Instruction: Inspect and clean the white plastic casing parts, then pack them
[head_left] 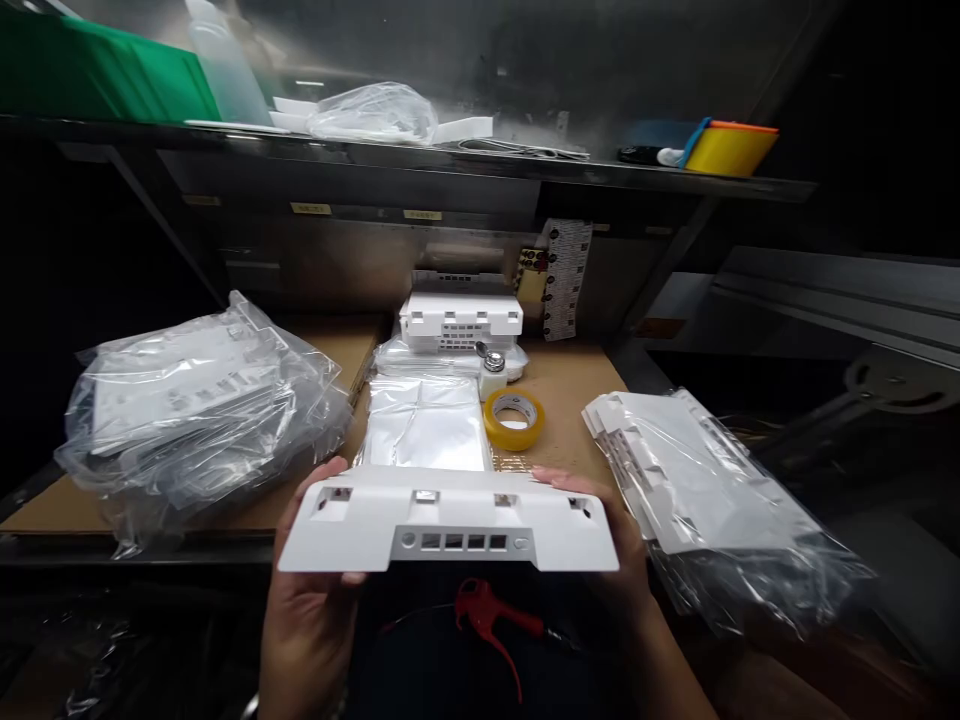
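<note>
A white plastic router housing [450,500] is held level in front of me, its edge with a row of port cutouts facing me. My left hand [311,590] grips its left end, thumb underneath and fingers over the far side. Around the right end, my right hand [619,530] is closed, with its fingertips showing on the far edge. Below the housing lies a red air blow gun [487,610], touched by neither hand. Just beyond the housing are a stack of clear plastic bags [427,425] and a roll of yellow tape [514,420].
Bagged white panels [187,390] are piled at the left, and more white housings [697,470] in plastic lie at the right. Behind the bags are stacked housings [461,318] and a small pump bottle [493,372]. A metal shelf [375,148] crosses above, holding a green bin [105,70].
</note>
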